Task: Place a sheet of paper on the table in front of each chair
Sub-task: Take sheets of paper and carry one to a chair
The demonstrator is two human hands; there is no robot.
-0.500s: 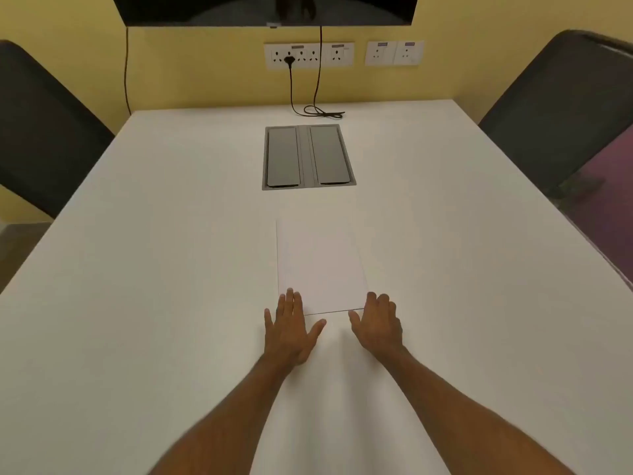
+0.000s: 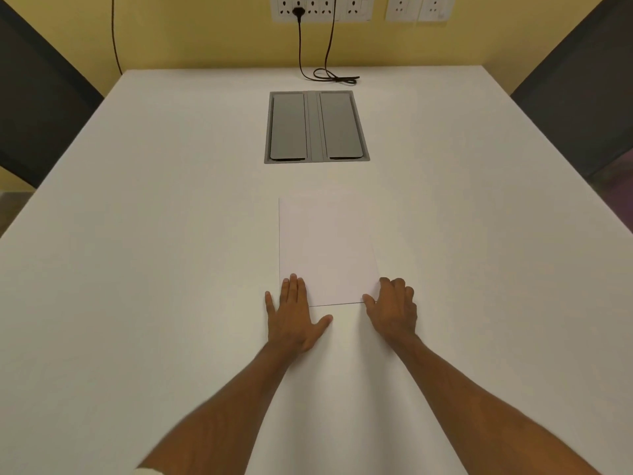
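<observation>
A white sheet of paper (image 2: 325,248) lies flat on the white table (image 2: 137,269), in the middle, long side running away from me. My left hand (image 2: 294,317) rests flat with fingers spread, its fingertips on the paper's near left corner. My right hand (image 2: 394,310) is at the near right corner, fingers curled down onto the paper's edge, thumb touching the near edge. A dark chair (image 2: 37,111) stands at the table's left side and another dark chair (image 2: 582,97) at the right side.
A grey recessed cable box with two lids (image 2: 317,126) sits in the table beyond the paper. A black cable (image 2: 329,75) lies at the far edge, plugged into wall sockets (image 2: 322,6) on the yellow wall.
The view has tilted down and come closer. My right hand's fingers have curled at the paper's near right corner; my left hand stays flat on the left corner.
</observation>
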